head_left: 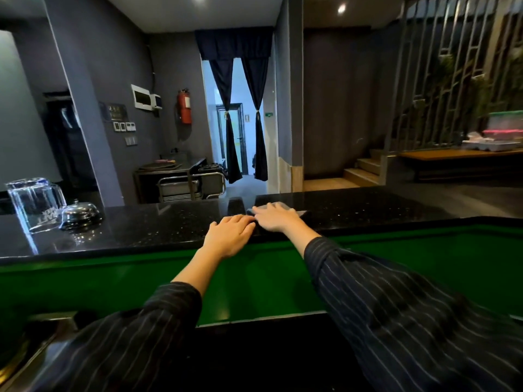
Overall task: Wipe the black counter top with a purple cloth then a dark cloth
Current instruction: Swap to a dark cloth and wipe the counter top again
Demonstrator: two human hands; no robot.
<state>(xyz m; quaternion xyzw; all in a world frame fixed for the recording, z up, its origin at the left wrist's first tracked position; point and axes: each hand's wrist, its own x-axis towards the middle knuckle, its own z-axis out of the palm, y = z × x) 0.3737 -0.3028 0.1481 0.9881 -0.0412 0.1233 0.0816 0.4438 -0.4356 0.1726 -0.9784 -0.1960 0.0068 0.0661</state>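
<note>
The black speckled counter top (147, 224) runs across the middle of the view. My right hand (276, 217) lies flat with straight fingers on a dark grey cloth (300, 213), which shows only at its far edges around the hand. My left hand (229, 234) rests flat on the counter's near edge, its fingertips touching the right hand. No purple cloth is in view.
A clear glass pitcher (34, 202) and a metal service bell (80, 215) stand on the counter at the left. A green panel (424, 267) drops below the counter's near edge. Beyond the counter are a steel trolley (192, 185) and steps (365, 168).
</note>
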